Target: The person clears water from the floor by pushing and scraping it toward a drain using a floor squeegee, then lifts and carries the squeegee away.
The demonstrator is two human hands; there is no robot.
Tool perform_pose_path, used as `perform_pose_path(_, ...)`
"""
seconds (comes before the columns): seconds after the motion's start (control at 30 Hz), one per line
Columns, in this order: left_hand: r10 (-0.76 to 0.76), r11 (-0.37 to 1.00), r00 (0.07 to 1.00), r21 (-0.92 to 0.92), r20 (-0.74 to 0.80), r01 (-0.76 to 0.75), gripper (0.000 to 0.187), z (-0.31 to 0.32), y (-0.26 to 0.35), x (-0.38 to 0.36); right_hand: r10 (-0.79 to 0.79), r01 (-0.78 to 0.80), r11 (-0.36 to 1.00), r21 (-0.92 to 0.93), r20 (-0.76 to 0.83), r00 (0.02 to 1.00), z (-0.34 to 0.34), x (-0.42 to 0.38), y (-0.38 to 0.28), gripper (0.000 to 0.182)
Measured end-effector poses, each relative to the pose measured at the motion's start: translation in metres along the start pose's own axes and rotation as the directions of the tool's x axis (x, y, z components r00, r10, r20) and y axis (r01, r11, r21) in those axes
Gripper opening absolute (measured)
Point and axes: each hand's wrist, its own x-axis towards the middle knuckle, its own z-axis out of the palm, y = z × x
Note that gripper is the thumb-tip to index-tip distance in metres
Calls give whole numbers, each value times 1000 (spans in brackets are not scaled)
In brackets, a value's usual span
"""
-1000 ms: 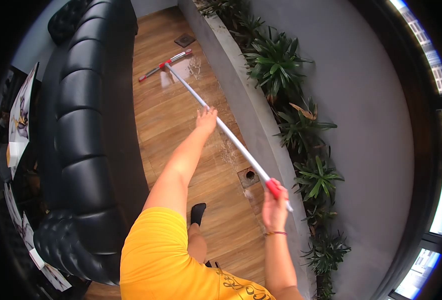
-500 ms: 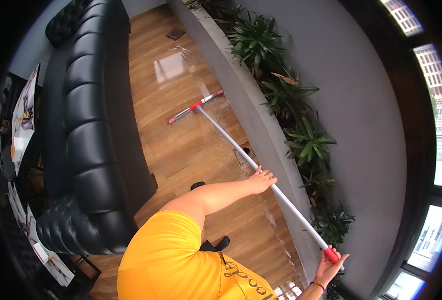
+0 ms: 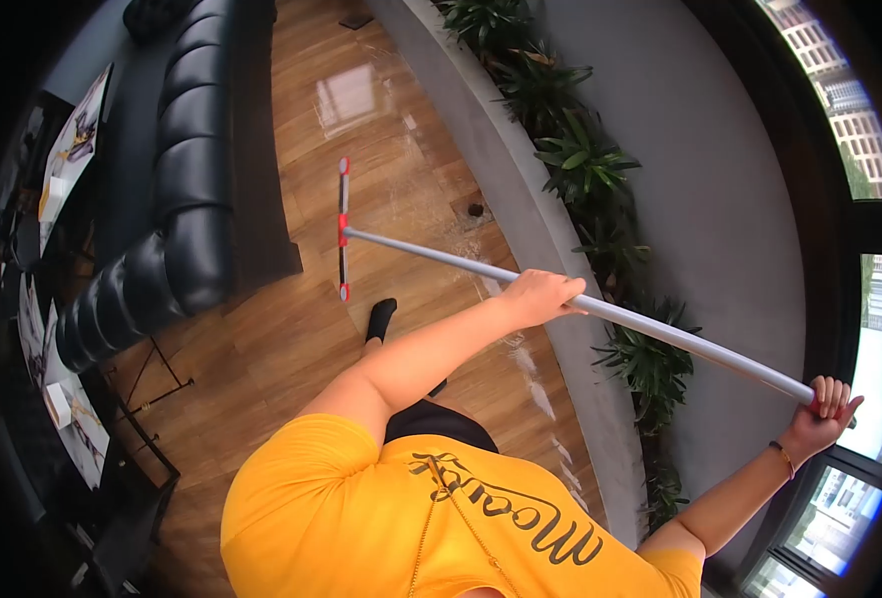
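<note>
Yellow shirt (image 3: 301, 508), dark lettering (image 3: 506, 508), black sock (image 3: 381, 318), thin bracelet (image 3: 785, 460).

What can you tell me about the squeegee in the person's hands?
The squeegee has a smooth grey pole, perhaps metal, joined by a red centrepiece to a slim, straight crossbar with red end caps. The pole slants across the view; the left hand holds it partway along, the right hand near its other end, where some red shows. The crossbar appears over the wooden floor; contact is unclear.
</note>
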Motion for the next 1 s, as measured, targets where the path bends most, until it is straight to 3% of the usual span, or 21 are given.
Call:
perform_pose_path(0.07, -211, 977, 974, 26, 84, 209, 27, 3, 9, -36, 115, -121, 991, 50, 98, 989, 7, 14, 25, 41)
perform_pose_path(0.2, -467, 884, 880, 43, 88, 465, 23, 29, -42, -127, 322, -315, 944, 96, -60, 945, 54, 14, 162, 37)
perform_pose_path(0.27, -528, 849, 846, 27, 69, 528, 23, 55, -80, -149, 400, -395, 916, 66, -128, 907, 67, 15, 221, 37)
perform_pose_path(0.37, -609, 793, 789, -57, -79, 606, 22, 87, -107, -129, 433, -434, 900, 39, 16, 901, 74, 53, 247, 35)
perform_pose_path(0.47, -479, 875, 827, -94, -295, 474, 20, 106, -107, -43, 377, -369, 925, -94, 106, 920, 89, 125, 209, 39)
perform_pose_path(0.53, -429, 900, 830, -94, -357, 425, 21, 102, -100, 16, 360, -335, 932, -142, 229, 904, 93, 179, 178, 43)
perform_pose_path(0.67, -398, 916, 813, -133, -425, 379, 22, 76, -97, 98, 346, -289, 937, -195, 417, 840, 121, 247, 133, 34)
perform_pose_path(0.73, -386, 922, 821, -190, -420, 336, 28, 61, -104, 120, 202, -110, 951, -290, 310, 929, 153, 243, 125, 32)
perform_pose_path(0.83, -344, 938, 832, -209, -435, 278, 35, 32, -103, 130, 278, -174, 957, -234, 555, 784, 161, 278, 104, 30)
perform_pose_path(0.87, -337, 940, 836, -203, -433, 274, 35, 21, -102, 133, 245, -77, 954, -289, 605, 758, 191, 253, 98, 40)
perform_pose_path(0.9, -311, 950, 831, -176, -461, 258, 37, 7, -100, 132, 217, 21, 941, -338, 652, 726, 209, 236, 95, 56)
perform_pose_path(1.0, -233, 970, 812, -69, -535, 233, 41, -41, -100, 114, 195, -49, 974, -221, 709, 678, 220, 242, 98, 56)
